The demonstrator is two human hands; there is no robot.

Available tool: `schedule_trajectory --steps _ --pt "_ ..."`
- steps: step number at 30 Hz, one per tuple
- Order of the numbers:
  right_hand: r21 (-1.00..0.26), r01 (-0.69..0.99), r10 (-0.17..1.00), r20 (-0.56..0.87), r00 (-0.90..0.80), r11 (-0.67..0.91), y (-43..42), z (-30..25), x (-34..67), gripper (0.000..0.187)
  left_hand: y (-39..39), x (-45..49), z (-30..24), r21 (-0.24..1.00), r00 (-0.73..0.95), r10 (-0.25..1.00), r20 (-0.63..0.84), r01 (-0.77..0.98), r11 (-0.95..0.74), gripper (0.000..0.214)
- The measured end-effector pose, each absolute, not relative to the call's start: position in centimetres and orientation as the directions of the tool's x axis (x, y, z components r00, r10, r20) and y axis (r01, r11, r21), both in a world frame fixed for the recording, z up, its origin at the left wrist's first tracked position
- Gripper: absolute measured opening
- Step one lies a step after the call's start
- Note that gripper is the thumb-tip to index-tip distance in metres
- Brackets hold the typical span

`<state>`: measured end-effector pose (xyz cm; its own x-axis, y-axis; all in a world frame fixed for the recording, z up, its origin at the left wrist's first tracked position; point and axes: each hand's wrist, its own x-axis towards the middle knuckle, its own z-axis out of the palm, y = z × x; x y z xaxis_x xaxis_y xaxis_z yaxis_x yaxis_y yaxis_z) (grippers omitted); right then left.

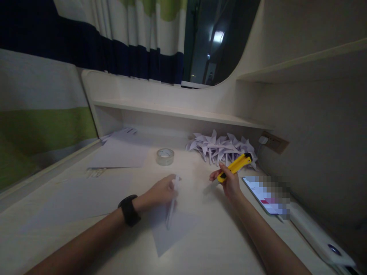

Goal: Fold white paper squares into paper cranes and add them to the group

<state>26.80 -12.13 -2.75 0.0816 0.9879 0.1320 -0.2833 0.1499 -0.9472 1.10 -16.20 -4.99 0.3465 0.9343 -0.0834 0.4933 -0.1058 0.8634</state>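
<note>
Head view: we judge the slim white stick (171, 212) light, stiff lengthwise but easily crushed, best pinched gently, and the yellow utility knife (235, 167) rigid and safest held by its body. We find the left hand (164, 190) pinching the stick's upper part, its lower end over a paper sheet (174, 236), while the right hand (230, 185) grips the knife, well apart rightward.

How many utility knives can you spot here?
1: a yellow utility knife, held in the right hand, in front of the white paper pinwheels. Any others beneath that pile would be hidden.
</note>
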Motion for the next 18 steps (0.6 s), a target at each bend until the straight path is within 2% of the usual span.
schedule_trajectory --steps 3,7,11,15,18 --pt "-0.939 -0.338 0.998 0.047 0.047 0.06 -12.0 -2.1 27.4 0.031 -16.3 1.2 -4.0 0.923 0.355 0.932 -0.073 0.378 -0.071 0.042" --pt "-0.942 -0.335 0.999 0.0 0.047 0.016 -11.7 -1.7 28.2 0.017 -15.6 0.9 -3.5 0.878 0.286 0.957 0.044 0.446 -0.174 0.028" --pt "-0.946 -0.32 0.998 -0.054 0.017 -0.046 -11.5 -2.1 28.3 0.022 -12.9 -0.1 -3.7 0.713 0.309 0.927 0.213 0.6 -0.364 0.042" --pt "-0.937 -0.324 0.99 -0.142 0.021 -0.128 -11.2 -3.0 27.9 0.022 -9.7 -0.5 -3.6 0.574 0.449 0.886 0.12 0.697 -0.431 0.039" --pt "-0.928 -0.318 0.978 -0.206 0.01 -0.192 -10.8 -3.7 27.9 0.022 -7.8 0.2 -3.6 0.427 0.495 0.856 0.149 0.749 -0.507 0.033"
